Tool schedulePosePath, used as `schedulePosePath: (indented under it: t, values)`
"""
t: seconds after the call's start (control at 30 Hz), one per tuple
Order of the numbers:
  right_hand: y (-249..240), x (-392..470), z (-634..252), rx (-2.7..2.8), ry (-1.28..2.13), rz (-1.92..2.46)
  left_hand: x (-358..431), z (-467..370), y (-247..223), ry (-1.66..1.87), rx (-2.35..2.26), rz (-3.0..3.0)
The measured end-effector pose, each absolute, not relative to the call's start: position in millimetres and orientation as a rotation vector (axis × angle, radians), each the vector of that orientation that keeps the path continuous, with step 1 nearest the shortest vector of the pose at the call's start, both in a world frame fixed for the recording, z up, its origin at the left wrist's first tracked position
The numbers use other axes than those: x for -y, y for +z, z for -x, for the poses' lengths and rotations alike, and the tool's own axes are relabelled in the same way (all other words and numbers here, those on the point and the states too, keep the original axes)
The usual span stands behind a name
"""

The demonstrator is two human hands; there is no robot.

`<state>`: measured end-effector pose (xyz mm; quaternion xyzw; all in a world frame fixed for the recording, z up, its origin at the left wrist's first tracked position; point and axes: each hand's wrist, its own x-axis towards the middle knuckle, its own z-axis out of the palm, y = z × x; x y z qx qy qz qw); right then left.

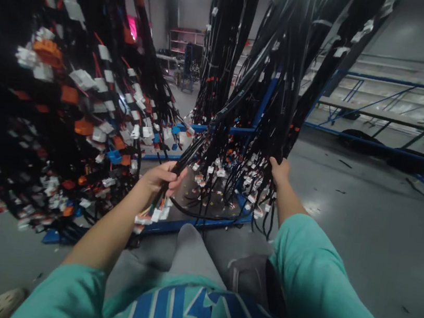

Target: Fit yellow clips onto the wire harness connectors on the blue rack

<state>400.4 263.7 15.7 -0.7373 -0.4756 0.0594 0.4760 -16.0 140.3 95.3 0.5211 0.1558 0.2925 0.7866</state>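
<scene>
My left hand (164,177) is wrapped round the lower part of a black wire harness (193,148), pulled out toward me from a hanging bunch. Below that fist dangle white connectors (156,215) on thin coloured wires. Farther right, my right hand (280,171) presses against a thick hanging bundle of black harnesses (282,106); its fingers are mostly hidden behind the cables, with the thumb showing. Many small white and orange connectors (255,175) hang at the bundle's lower ends, left of that hand.
A dense mass of harnesses with white, orange and blue connectors (83,80) hangs close on the left. A blue metal rack base (187,225) lies low before my knees. At right stands a blue frame (388,81), with black coils (409,160) on the floor beneath it.
</scene>
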Motion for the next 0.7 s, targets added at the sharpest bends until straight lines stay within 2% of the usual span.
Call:
schedulePosePath:
  t: [0.17, 0.27, 0.43, 0.53, 0.7]
  values:
    - [16, -270, -399, 1.085, 0.137, 1.872, -120, 49, 114, 0.582, -0.537, -1.283]
    - [17, -272, -399, 1.079, 0.142, 1.897, -113, 78, 150, 0.497, -0.695, -1.415]
    - [26, -269, -407, 1.028, 0.135, 1.941, -104, 129, 202, 0.670, -1.027, -1.491]
    - [28, -270, -406, 1.033, 0.163, 1.949, -98, 119, 192, 0.605, -0.995, -1.413]
    - [13, -274, -368, 1.236, 0.306, 1.911, -104, 50, 119, 0.557, -0.669, -1.113]
